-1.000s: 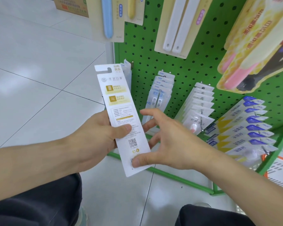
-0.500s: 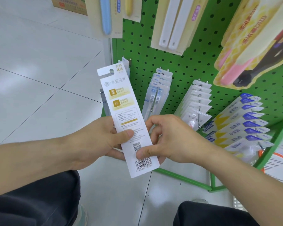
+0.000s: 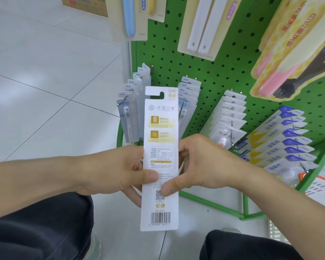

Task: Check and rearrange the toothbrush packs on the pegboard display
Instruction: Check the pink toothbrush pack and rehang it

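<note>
In the head view, one pack (image 3: 160, 158) is held upright in front of the pegboard (image 3: 210, 72), its printed back turned up so it can be read. The left hand (image 3: 116, 171) is closed on its left edge, and the right hand (image 3: 193, 164) is closed on its right edge. Other packs (image 3: 231, 117) hang behind it. A moment before, the pack was tilted and the right hand was open beside it.

- A white toothbrush pack (image 3: 159, 158) is held upright, printed back outward, by the left hand (image 3: 120, 171) and right hand (image 3: 199, 164).
- Behind it, hanging packs (image 3: 188, 98) are seen on the green pegboard (image 3: 223, 76).
</note>
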`<state>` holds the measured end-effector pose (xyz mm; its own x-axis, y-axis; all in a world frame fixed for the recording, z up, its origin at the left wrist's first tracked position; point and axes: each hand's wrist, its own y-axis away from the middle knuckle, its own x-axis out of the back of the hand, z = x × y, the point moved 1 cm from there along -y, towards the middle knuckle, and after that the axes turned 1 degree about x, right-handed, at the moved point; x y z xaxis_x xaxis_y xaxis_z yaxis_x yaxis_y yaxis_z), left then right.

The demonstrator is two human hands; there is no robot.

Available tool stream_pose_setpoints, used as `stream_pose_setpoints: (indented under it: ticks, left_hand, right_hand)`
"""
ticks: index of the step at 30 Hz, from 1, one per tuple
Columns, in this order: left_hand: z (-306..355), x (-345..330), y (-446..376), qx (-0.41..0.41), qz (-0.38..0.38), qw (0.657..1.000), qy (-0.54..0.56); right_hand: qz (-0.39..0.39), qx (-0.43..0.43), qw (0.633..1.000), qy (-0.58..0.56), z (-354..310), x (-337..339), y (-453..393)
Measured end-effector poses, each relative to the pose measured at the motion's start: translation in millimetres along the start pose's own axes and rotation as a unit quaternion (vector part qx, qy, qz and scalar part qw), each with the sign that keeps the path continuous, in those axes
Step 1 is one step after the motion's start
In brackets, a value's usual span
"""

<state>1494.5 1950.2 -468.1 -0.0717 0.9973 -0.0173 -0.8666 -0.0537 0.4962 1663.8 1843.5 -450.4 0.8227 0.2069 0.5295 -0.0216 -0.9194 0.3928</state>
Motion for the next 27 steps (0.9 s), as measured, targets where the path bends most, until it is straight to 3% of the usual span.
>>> stream_pose_setpoints:
  ticks: [9,14,20,27]
  left_hand:
    - [-4,3,0,0.008,-0.013,0.998,-0.056]
    - [-4,5,3,0.035,-0.058,0.994,-0.091]
    - [2,7,-5,-0.015,0.082,0.996,-0.014]
    - [11,6,-2,-0.012,0.080,0.997,0.006]
  right_hand:
    - [0.135,0.017,0.983,-0.125,4,3,-4]
    - [0.193,0.025,0.962,-0.189,2,5,-4]
    - [0.165,0.048,0.964,-0.203,-1,1,-8]
    - [0.179,0.046,0.967,-0.177,-6,2,-5]
